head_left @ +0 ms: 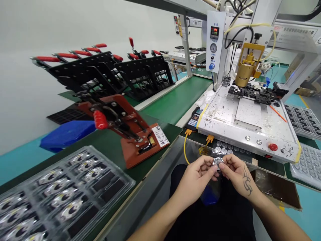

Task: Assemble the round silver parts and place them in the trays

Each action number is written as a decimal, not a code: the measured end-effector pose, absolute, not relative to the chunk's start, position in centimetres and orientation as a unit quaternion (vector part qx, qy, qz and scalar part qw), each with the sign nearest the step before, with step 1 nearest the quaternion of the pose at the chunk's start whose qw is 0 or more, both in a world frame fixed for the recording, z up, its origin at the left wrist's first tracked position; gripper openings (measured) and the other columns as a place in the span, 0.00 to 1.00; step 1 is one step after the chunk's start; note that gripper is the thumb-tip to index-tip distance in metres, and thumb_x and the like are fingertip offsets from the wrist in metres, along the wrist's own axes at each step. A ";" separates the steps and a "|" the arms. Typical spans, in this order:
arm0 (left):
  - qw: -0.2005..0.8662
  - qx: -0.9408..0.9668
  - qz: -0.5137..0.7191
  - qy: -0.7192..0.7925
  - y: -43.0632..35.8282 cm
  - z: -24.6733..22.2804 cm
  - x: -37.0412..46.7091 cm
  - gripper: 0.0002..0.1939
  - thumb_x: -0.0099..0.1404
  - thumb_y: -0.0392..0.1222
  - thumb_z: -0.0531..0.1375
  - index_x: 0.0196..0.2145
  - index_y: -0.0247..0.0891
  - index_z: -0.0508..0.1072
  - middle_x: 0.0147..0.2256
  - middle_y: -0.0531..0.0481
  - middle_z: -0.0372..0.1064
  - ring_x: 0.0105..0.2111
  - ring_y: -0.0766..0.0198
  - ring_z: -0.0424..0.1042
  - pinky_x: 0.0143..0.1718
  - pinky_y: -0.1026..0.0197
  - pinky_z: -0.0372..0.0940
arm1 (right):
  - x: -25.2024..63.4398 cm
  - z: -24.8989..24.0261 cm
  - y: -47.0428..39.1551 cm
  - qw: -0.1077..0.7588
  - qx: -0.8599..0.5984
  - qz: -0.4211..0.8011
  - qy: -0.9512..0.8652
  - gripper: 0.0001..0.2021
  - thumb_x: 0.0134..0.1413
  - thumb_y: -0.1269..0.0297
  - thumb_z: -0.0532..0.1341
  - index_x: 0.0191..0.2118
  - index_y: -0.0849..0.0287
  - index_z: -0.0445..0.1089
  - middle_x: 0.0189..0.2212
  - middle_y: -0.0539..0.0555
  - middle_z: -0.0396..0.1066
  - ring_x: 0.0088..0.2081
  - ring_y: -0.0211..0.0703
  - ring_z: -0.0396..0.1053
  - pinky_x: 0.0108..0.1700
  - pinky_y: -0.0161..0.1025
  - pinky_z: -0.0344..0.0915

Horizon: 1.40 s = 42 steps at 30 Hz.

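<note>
Between both hands, above my lap, is a small shiny silver round part (217,162). My left hand (200,172) pinches its left side with thumb and fingers. On its right side my right hand (234,170) also has thumb and fingers closed. The part's lower edge is partly covered by the thumbs, and its exact kind is not clear. Just behind the hands lies a sheet of round silver discs (225,146) under the machine's front edge.
A white machine (250,124) with a brass-coloured head (244,73) stands at right. A red-brown clamp fixture (130,134) with a red handle sits at left, beside a clear tray (100,204) of silver parts. Black clamp fixtures (140,73) line the back. A keypad controller (194,118) lies mid-bench.
</note>
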<state>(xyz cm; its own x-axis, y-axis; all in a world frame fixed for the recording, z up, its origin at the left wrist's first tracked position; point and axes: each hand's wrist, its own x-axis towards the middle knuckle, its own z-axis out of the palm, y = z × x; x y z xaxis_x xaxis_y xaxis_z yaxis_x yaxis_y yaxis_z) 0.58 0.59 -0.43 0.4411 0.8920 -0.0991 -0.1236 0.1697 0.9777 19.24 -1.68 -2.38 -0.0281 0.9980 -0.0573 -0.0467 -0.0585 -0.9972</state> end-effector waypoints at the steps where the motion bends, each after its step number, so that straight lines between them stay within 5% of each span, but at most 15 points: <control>1: 0.665 0.523 0.383 0.371 0.5 -0.3 0.4 0.13 0.71 0.50 0.66 0.43 0.36 0.76 0.35 0.48 0.76 0.36 0.60 0.79 0.39 0.59 0.77 | 19.0 -2.4 -1.7 0.488 -0.495 0.535 -0.480 0.17 0.62 0.47 0.71 0.38 0.56 0.72 0.31 0.49 0.71 0.30 0.38 0.67 0.33 0.36 0.66; 4: 0.642 0.536 0.388 0.387 0.4 0.2 -0.2 0.13 0.71 0.50 0.66 0.41 0.36 0.75 0.32 0.50 0.75 0.32 0.61 0.77 0.36 0.59 0.76 | 18.7 -2.1 -1.5 0.476 -0.497 0.516 -0.510 0.16 0.62 0.48 0.71 0.41 0.56 0.74 0.31 0.50 0.72 0.31 0.39 0.69 0.34 0.37 0.69; 9: 0.625 0.544 0.379 0.412 0.7 1.0 -1.2 0.14 0.71 0.51 0.66 0.39 0.36 0.75 0.29 0.50 0.74 0.29 0.63 0.75 0.32 0.60 0.74 | 19.7 -0.7 -0.2 0.418 -0.436 0.400 -0.689 0.24 0.65 0.58 0.69 0.64 0.50 0.69 0.35 0.50 0.73 0.32 0.40 0.71 0.36 0.38 0.73; 17: 0.569 0.593 0.372 0.432 0.4 2.8 -3.3 0.14 0.72 0.52 0.64 0.41 0.37 0.75 0.31 0.49 0.76 0.31 0.61 0.77 0.34 0.59 0.74 | 19.1 0.9 2.3 0.321 -0.304 0.163 -0.882 0.23 0.71 0.67 0.62 0.68 0.52 0.66 0.49 0.60 0.76 0.47 0.49 0.78 0.50 0.43 0.76; 21: 0.321 0.704 0.436 0.459 2.4 7.7 -7.9 0.12 0.72 0.52 0.64 0.42 0.40 0.79 0.40 0.45 0.80 0.37 0.58 0.77 0.41 0.56 0.72 | 18.2 1.3 4.2 0.354 -0.297 0.130 -0.877 0.22 0.69 0.67 0.64 0.66 0.50 0.67 0.43 0.56 0.76 0.42 0.49 0.77 0.45 0.43 0.75; 25: 0.020 0.749 0.504 0.430 6.3 11.8 -14.1 0.17 0.75 0.54 0.60 0.32 0.41 0.76 0.33 0.45 0.76 0.38 0.55 0.73 0.48 0.50 0.69 | 17.2 2.2 6.0 0.388 -0.314 0.168 -0.850 0.19 0.67 0.63 0.66 0.61 0.50 0.70 0.33 0.51 0.71 0.32 0.45 0.71 0.37 0.43 0.72; 31: -0.020 0.842 0.364 0.397 9.7 13.7 -17.3 0.33 0.76 0.60 0.55 0.17 0.43 0.54 0.19 0.54 0.52 0.23 0.61 0.56 0.35 0.54 0.61 | 15.2 2.5 7.2 0.409 -0.339 0.219 -0.819 0.17 0.68 0.58 0.65 0.59 0.52 0.72 0.31 0.50 0.70 0.31 0.44 0.69 0.35 0.42 0.70; 37: 0.085 0.648 0.619 0.436 14.0 19.5 -18.8 0.18 0.80 0.52 0.54 0.35 0.39 0.69 0.30 0.50 0.68 0.29 0.64 0.68 0.37 0.60 0.65 | 9.7 1.7 10.8 0.381 -0.316 0.268 -0.826 0.18 0.67 0.54 0.65 0.58 0.55 0.73 0.32 0.51 0.70 0.31 0.44 0.69 0.36 0.42 0.69; 40: 0.145 0.595 0.595 0.520 14.9 18.8 -22.4 0.14 0.80 0.46 0.51 0.50 0.35 0.69 0.45 0.41 0.75 0.37 0.61 0.76 0.42 0.58 0.70 | 7.5 0.4 12.6 0.369 -0.298 0.280 -0.835 0.17 0.66 0.55 0.65 0.55 0.57 0.73 0.33 0.51 0.70 0.33 0.44 0.69 0.37 0.40 0.69; 42: 0.133 0.578 0.503 0.629 13.5 15.9 -24.7 0.17 0.79 0.50 0.52 0.54 0.36 0.70 0.45 0.41 0.77 0.39 0.58 0.77 0.43 0.57 0.70 | 6.8 -0.6 13.4 0.361 -0.293 0.281 -0.839 0.16 0.65 0.57 0.65 0.54 0.57 0.74 0.33 0.51 0.70 0.33 0.44 0.69 0.36 0.40 0.68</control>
